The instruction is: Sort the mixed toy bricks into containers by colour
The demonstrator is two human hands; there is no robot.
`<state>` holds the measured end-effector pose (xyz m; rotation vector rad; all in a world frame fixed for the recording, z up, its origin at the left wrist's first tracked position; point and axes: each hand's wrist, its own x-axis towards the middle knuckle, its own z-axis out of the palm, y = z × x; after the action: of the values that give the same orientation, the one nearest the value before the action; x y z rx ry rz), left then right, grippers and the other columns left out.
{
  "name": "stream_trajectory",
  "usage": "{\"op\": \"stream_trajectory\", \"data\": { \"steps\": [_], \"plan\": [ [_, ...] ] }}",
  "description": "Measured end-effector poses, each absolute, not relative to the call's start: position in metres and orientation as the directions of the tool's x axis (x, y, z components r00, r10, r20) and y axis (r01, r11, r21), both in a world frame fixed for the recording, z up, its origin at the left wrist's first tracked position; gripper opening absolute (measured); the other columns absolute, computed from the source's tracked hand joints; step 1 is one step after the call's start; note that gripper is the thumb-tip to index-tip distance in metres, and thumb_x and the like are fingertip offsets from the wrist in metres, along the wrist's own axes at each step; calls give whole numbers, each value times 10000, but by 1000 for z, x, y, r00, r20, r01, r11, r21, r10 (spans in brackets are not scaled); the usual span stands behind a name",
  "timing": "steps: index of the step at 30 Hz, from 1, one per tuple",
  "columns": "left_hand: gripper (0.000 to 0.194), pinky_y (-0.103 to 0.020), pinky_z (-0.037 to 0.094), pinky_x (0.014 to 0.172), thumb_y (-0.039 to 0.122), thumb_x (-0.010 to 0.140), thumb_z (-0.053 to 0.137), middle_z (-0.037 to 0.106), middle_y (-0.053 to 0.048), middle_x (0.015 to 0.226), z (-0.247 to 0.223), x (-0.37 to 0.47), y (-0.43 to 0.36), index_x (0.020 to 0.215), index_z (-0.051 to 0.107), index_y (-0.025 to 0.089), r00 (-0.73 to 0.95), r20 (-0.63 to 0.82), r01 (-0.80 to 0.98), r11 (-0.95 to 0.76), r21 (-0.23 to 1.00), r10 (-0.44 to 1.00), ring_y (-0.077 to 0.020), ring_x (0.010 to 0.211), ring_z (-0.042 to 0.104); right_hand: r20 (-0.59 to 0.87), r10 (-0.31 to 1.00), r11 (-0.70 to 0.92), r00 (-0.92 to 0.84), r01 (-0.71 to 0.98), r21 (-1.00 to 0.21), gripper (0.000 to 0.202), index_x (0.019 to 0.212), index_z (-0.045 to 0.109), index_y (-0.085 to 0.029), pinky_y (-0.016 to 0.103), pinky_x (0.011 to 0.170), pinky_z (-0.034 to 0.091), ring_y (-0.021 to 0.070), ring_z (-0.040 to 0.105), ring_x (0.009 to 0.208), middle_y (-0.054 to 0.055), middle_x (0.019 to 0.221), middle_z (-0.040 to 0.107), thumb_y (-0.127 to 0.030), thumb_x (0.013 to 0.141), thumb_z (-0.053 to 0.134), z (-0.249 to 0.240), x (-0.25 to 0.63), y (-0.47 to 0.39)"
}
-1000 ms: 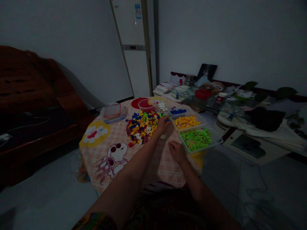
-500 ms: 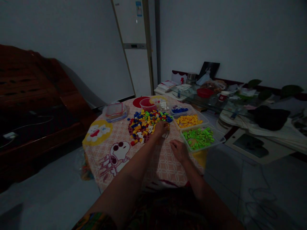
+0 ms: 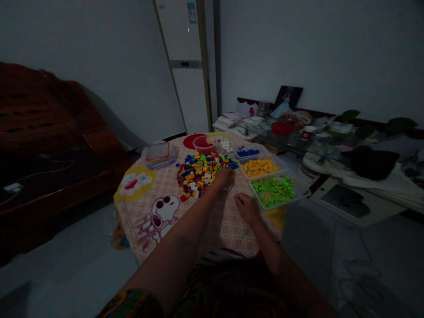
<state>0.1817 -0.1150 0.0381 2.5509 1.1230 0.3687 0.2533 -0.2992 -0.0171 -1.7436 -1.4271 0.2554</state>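
My left hand (image 3: 225, 177) is at the right edge of a mixed heap of toy building bricks (image 3: 199, 170), its fingers curled and pointing down. Whatever its fingertips hold is hidden. On the tablecloth, nearer to me, rests my right hand (image 3: 247, 207), loosely closed; I cannot make out anything in it. Just right of that hand stands a clear tray of green bricks (image 3: 276, 191). Behind it come a tray of yellow bricks (image 3: 260, 167) and a smaller tray of blue bricks (image 3: 247, 153). White bricks (image 3: 225, 146) lie in a group behind the heap.
A pink round bowl (image 3: 203, 144) stands at the back of the cloth-covered table (image 3: 228, 234). Stacked lids (image 3: 159, 154) lie at its left. Beyond the right side is a cluttered glass stand (image 3: 261, 130). A wooden bench (image 3: 59, 132) stands at left.
My left hand has turned slightly at the heap's right edge, so its fingers show less. My right hand has hardly moved, and the trays look the same.
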Motion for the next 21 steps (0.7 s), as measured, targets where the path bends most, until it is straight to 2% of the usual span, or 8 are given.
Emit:
{"op": "stream_trajectory", "data": {
  "steps": [4,9,13,17,19,21],
  "plan": [
    [265,-325,530,958,158,833,751,732,-114,1206,32,177,-112,1095,747,193,616,158,635,-605,481,772,-244,1117,686,358,877,25,321,712,-702,204,893,755,-240,266,772,473,187,685,815,27,856,759,-220,941,557,-18,254,-300],
    [249,-344,544,967,125,851,698,775,-91,1094,28,181,-104,1087,747,183,516,218,577,-525,626,828,-225,1041,712,339,881,11,329,702,-712,201,879,754,-241,262,751,465,183,679,790,27,846,757,-231,943,564,-16,254,-300],
    [253,-360,577,962,115,847,688,791,-69,1032,28,203,-99,1080,772,165,463,189,463,-418,782,866,-210,994,731,342,881,15,326,704,-710,203,858,746,-239,262,750,460,185,676,788,27,833,750,-218,935,559,-16,254,-300],
    [394,-378,611,940,109,847,668,802,-98,1088,29,225,-100,1229,759,143,532,166,207,-318,925,830,-219,1006,753,349,881,26,319,704,-710,204,889,746,-238,262,753,461,186,676,799,29,855,755,-209,925,547,-16,254,-301],
    [486,-380,619,950,107,872,630,792,-126,1189,30,229,-101,1349,713,145,571,194,67,-281,957,798,-220,1051,759,349,883,34,314,699,-715,207,897,747,-232,265,765,467,190,680,811,35,864,757,-204,921,544,-15,254,-301],
    [530,-376,622,962,97,893,586,774,-144,1261,31,228,-101,1413,676,150,577,223,6,-277,961,786,-217,1090,759,344,886,35,312,694,-719,203,902,749,-229,266,769,468,191,682,815,37,869,757,-202,918,549,-15,254,-301]
  ]
}}
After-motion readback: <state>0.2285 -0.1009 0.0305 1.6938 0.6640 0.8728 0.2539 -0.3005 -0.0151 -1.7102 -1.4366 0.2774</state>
